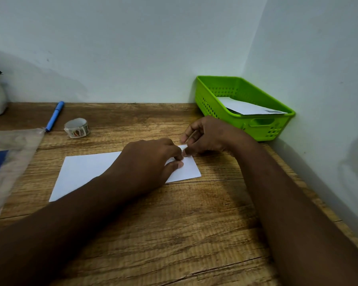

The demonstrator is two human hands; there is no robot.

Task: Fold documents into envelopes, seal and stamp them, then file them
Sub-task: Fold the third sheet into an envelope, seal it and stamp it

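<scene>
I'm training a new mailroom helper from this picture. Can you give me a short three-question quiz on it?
1. True or false: the green basket already holds white paper.
2. Which lies nearer the roll of stamps: the blue pen or the basket?
3. Multiple choice: where do both hands meet on the white envelope? A) its near left corner B) its far right corner C) its middle

Key:
1. True; a white sheet rests inside.
2. The blue pen.
3. B; the left hand and right hand pinch something small there with their fingers; what it is cannot be told.
</scene>
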